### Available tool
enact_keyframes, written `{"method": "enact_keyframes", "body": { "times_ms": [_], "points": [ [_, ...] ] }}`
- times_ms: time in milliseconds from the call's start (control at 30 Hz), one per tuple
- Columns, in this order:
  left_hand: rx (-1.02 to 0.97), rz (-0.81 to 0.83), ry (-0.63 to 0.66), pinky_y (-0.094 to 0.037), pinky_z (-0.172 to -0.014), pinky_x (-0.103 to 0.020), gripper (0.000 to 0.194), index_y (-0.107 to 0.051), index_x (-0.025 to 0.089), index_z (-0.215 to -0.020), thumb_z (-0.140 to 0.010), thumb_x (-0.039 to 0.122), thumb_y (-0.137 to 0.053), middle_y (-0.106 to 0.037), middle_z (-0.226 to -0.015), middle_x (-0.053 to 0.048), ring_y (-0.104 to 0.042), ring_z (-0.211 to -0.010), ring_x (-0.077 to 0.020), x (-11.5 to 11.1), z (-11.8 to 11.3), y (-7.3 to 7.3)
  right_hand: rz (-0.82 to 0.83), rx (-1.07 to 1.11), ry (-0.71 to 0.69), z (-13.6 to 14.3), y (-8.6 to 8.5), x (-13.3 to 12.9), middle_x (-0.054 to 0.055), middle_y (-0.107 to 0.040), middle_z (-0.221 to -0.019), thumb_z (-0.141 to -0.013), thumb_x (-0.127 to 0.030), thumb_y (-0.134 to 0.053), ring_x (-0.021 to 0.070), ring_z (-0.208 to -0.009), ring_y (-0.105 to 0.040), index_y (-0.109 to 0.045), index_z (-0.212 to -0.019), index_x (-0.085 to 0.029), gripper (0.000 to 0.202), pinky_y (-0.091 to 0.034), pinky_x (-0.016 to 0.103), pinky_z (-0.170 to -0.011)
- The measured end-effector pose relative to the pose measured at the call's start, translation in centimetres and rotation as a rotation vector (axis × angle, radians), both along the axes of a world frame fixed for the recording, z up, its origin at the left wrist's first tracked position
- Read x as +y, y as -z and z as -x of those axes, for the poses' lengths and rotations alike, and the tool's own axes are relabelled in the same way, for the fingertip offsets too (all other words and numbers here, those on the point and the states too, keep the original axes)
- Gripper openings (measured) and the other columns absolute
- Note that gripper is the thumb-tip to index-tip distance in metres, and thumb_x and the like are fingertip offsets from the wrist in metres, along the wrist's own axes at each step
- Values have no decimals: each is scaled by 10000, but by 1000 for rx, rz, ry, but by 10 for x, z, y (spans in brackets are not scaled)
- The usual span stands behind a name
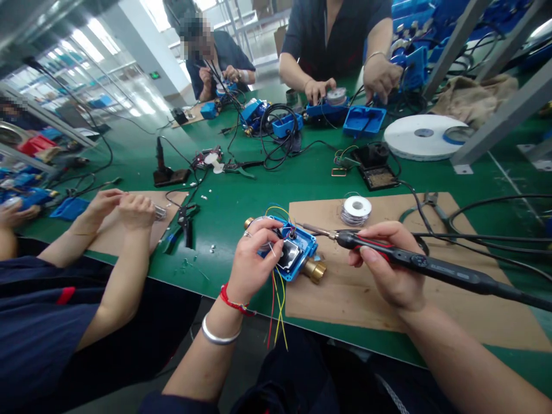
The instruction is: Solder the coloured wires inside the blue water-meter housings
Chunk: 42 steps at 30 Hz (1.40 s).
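Here we judge the blue rectangular plastic housing (307,246) stiff, brass-weighted; we'd grip its walls, sparing those thin red and yellow wires (271,310). It sits open-topped across the brown cardboard sheet's (353,299) left edge; our left hand (257,248) curls over, grip unclear; our right hand (390,265) holds a black-and-red soldering iron (414,260).

Left hand (257,253) at a blue housing (307,246), soldering iron (448,270) in the right hand (390,267), solder spool (356,212) on cardboard (345,293).
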State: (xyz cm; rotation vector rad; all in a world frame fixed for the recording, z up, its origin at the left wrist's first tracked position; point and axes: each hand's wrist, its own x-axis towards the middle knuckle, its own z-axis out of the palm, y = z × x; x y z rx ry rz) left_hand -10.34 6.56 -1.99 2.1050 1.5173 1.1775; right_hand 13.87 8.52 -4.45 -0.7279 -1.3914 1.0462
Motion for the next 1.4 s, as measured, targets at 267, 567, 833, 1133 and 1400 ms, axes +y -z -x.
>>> {"method": "enact_keyframes", "body": {
  "times_ms": [267, 567, 833, 1133, 1400],
  "points": [
    [53, -42, 4, -395, -1037, -455, 111, -560, 182, -768, -853, 116, -587, -642, -1114, -74, -582, -1083, -194, 0, -2, 2, -13, 44, -11, 0, 3, 1, -9, -688, -720, -851, -161, -653, 123, -595, -660, -606, -1008, -201, 169, -537, 226, -545],
    [-69, -103, -100, -428, -1027, -441, 161, -626, 205, -1048, -925, 189, -524, -623, -1218, -81, -560, -1164, -201, -10, -1, 3, 7, 111, 10, 1, 7, 6, -4, -685, -705, -844, -204, -667, 130, -563, -639, -619, -993, -195, 157, -513, 239, -499],
    [-237, -74, -115, -487, -962, -432, 159, -662, 218, -931, -941, 210, -504, -684, -962, -53, -616, -1047, -197, -26, 9, 1, 33, 147, 30, 1, 6, 8, -8, -673, -677, -838, -243, -676, 140, -541, -627, -619, -964, -215, 141, -492, 256, -471],
    [-406, 141, 78, -501, -997, -420, 243, -571, 224, -1155, -913, 223, -561, -662, -1173, -97, -628, -1110, -203, -7, 15, -5, 27, 142, 45, 0, 2, 7, -20, -649, -637, -831, -277, -684, 143, -526, -616, -607, -943, -223, 146, -491, 263, -467],
    [-244, 69, -9, -497, -951, -400, 87, -663, 217, -930, -871, 263, -618, -700, -1001, -62, -645, -1018, -210, 3, 12, -5, -12, 129, 295, -11, -6, 23, -26, -609, -599, -835, -380, -663, 153, -498, -590, -582, -901, -245, 171, -458, 279, -440]
  ]
}}
